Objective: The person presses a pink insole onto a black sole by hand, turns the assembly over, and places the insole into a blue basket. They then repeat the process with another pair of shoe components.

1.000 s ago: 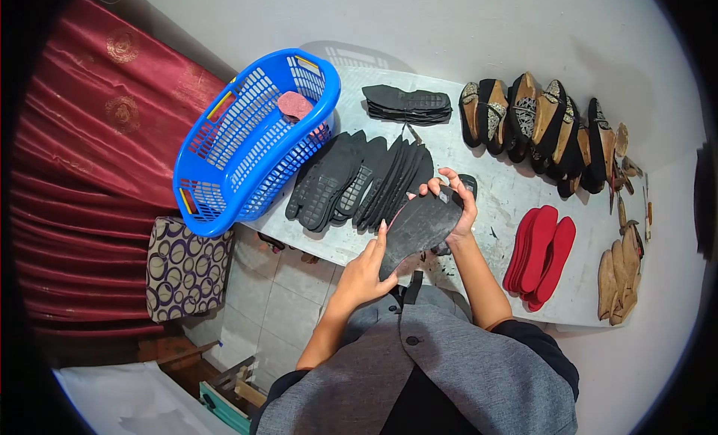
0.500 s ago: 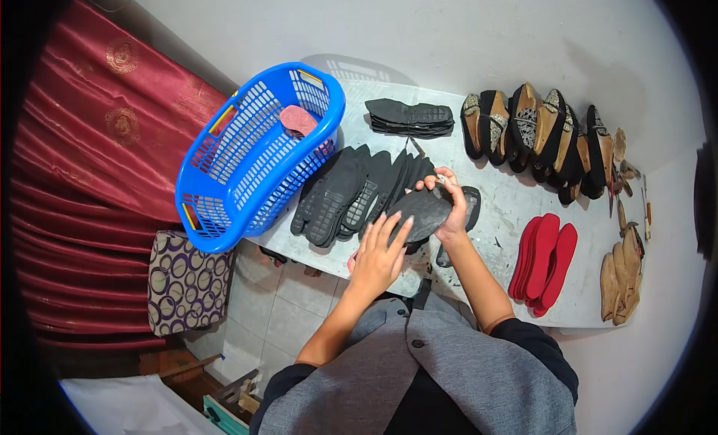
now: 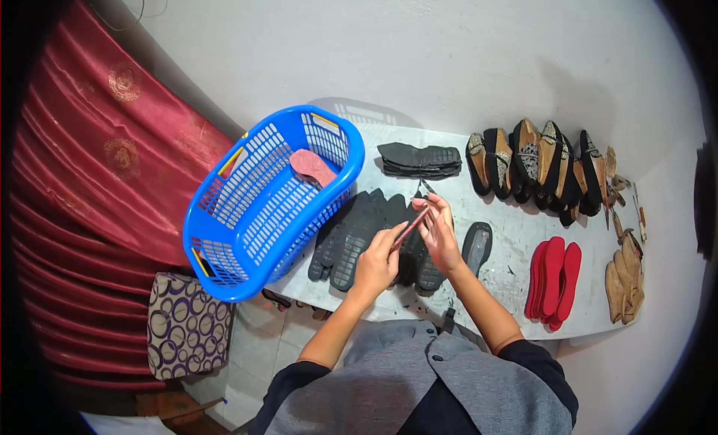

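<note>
A thin insole (image 3: 410, 229), turned edge-on with a reddish edge, is held above the table between both hands. The fingers of my left hand (image 3: 377, 264) are closed on its lower end. My right hand (image 3: 440, 237) grips the upper end between thumb and fingers. Just under and left of the hands lie several black ridged shoe soles (image 3: 351, 248), partly hidden by them. Another black sole (image 3: 476, 247) lies to the right of my right wrist. Behind the hands sits a stack of black soles (image 3: 420, 162).
A blue plastic basket (image 3: 280, 267) with a pink insole (image 3: 312, 167) inside stands at the left. Black shoes (image 3: 527, 162) line the back right. Red insoles (image 3: 553, 282), tan shoe lasts (image 3: 624, 285) and hand tools (image 3: 619, 184) lie on the right of the table (image 3: 508, 211).
The insole has been tilted from lying face up, dark side showing, to edge-on. Both hands have closed in around its ends. The view has shifted, so the table appears lower.
</note>
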Available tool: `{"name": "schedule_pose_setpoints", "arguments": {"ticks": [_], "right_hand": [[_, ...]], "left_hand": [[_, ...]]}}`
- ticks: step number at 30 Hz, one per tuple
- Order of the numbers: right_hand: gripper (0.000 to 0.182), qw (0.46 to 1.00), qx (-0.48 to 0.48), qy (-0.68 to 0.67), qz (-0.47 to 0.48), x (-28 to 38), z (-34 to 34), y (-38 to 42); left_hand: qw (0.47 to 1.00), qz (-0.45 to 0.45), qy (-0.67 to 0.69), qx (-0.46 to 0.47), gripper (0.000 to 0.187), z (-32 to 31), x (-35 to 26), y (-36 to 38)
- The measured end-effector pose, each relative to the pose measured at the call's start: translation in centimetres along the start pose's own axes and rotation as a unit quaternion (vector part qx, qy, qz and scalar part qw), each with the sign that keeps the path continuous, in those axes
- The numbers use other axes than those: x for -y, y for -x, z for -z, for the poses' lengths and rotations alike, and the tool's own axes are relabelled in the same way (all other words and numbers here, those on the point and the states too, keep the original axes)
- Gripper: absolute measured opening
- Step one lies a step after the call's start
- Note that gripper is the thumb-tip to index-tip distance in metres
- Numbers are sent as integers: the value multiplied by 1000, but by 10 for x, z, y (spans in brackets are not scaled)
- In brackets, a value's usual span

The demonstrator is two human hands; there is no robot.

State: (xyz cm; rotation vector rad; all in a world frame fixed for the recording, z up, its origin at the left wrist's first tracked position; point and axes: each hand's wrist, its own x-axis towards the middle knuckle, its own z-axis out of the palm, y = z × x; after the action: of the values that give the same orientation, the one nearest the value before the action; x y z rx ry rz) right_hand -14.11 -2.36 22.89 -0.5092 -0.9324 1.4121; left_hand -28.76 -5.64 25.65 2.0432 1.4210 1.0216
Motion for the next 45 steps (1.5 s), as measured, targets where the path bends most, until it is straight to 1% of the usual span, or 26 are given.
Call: {"name": "schedule_pose_setpoints", "arguments": {"ticks": [2, 3, 4, 6, 7, 8, 10, 12, 14, 15, 16, 18, 19, 22, 23, 26, 28, 29, 30, 33, 36, 40, 43, 45], "right_hand": [[56, 1000, -3, -3, -17, 0, -5, -4], [56, 999, -8, -15, -35, 1, -7, -5], [54, 999, -20, 12, -49, -2, -7, -8], [51, 994, -37, 68, -77, -15, -2, -14], [46, 989, -35, 110, -88, -26, 4, -18], [45, 982, -20, 159, -101, -38, 11, -23], [47, 971, 8, 214, -105, -63, 14, -28], [45, 946, 71, 305, -85, -63, -7, -39], [44, 911, 128, 389, -54, -68, -28, -54], [41, 889, 151, 432, -8, -73, -34, -63], [42, 871, 175, 459, 23, -79, -41, -72], [42, 833, 187, 516, 72, -95, -52, -87], [47, 818, 203, 532, 87, -96, -60, -96], [53, 736, 247, 623, 98, -114, -67, -113], [60, 716, 249, 648, 74, -120, -66, -115], [64, 647, 265, 706, 112, -121, -61, -121], [67, 670, 241, 694, 106, -120, -65, -119], [67, 682, 236, 686, 96, -121, -66, -118], [67, 693, 231, 678, 87, -122, -67, -117], [69, 682, 239, 685, 94, -125, -62, -118], [71, 692, 242, 675, 83, -123, -63, -118], [72, 706, 247, 661, 62, -126, -60, -120], [73, 705, 248, 662, 59, -128, -59, -121], [73, 707, 247, 660, 59, -129, -58, -120]], "left_hand": [[997, -1, 58, -42, 40, 3, 26, -7], [976, 60, 210, -29, 36, 1, 47, -10], [945, 72, 317, -20, 39, 13, 45, -19], [919, 32, 387, -66, 42, 26, 67, -33], [902, 37, 418, -98, 44, 38, 67, -40], [909, 17, 397, -126, 45, 47, 78, -45], [861, 76, 477, -161, 47, 66, 95, -51], [827, 183, 495, -193, 46, 91, 107, -60], [789, 193, 548, -198, 44, 119, 118, -72], [778, 194, 559, -209, 44, 130, 126, -79], [767, 193, 571, -222, 44, 140, 134, -85], [747, 205, 585, -241, 44, 154, 152, -96], [742, 217, 584, -246, 44, 159, 166, -101], [731, 254, 579, -257, 45, 164, 215, -118], [728, 266, 577, -256, 45, 162, 236, -123], [727, 291, 566, -257, 47, 150, 278, -142], [732, 295, 560, -251, 48, 136, 306, -155], [726, 300, 562, -260, 48, 128, 316, -164], [740, 304, 546, -249, 48, 121, 325, -170], [785, 311, 489, -220, 49, 96, 358, -186], [802, 333, 450, -207, 48, 72, 371, -192], [782, 354, 470, -206, 48, 50, 385, -186], [755, 355, 508, -214, 48, 46, 393, -178], [754, 374, 495, -214, 46, 46, 397, -174]]}}
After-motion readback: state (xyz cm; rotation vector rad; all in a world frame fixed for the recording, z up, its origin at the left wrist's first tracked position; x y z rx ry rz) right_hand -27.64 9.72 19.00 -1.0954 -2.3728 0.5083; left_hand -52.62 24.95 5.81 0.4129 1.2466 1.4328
